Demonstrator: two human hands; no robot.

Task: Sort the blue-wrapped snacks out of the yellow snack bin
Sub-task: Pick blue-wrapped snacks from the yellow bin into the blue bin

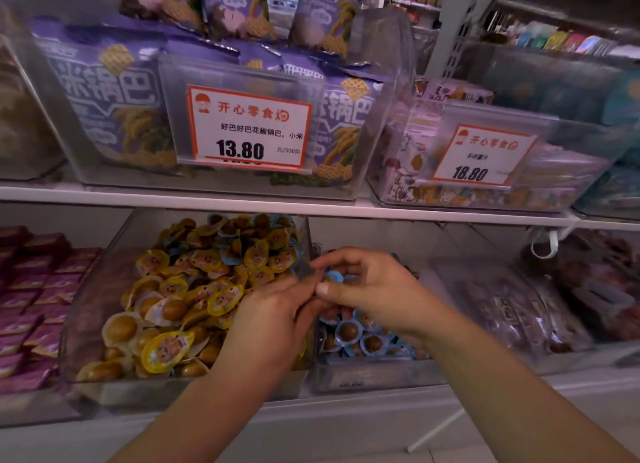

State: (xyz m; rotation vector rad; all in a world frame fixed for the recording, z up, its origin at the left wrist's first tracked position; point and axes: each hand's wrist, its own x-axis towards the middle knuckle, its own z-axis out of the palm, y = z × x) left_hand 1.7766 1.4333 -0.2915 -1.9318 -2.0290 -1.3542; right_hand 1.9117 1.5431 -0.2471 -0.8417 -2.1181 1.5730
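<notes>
Far left of the yellow snack bin (104, 289): stacked maroon packets (31, 289), untouched, well clear of the sorting. In the bin itself: mostly yellow-wrapped snacks (166, 350), with several blue-wrapped snacks (227, 256) showing toward the back, partly buried, so more digging likely needed. At the bin's right wall: left hand (273, 320), fingers curled toward the right hand, fingertips meeting it; whether gripping a snack of its own, cannot tell. Just right of the bin, over the neighbouring clear bin (367, 376): right hand (374, 286), fingers curled, pinching one blue snack (333, 276), held there probably for dropping among the blue pile (360, 338) already lying below. Both hands together at the divide between the two bins, likely passing the piece across. Further right of the bin: dim bags in a clear bin (519, 310), not involved. Above the bin: white shelf (207, 196) carrying purple snack bags (104, 95) and a price card (247, 126); shelf edge overhangs the bin's back, limiting reach to the rear blue pieces.
</notes>
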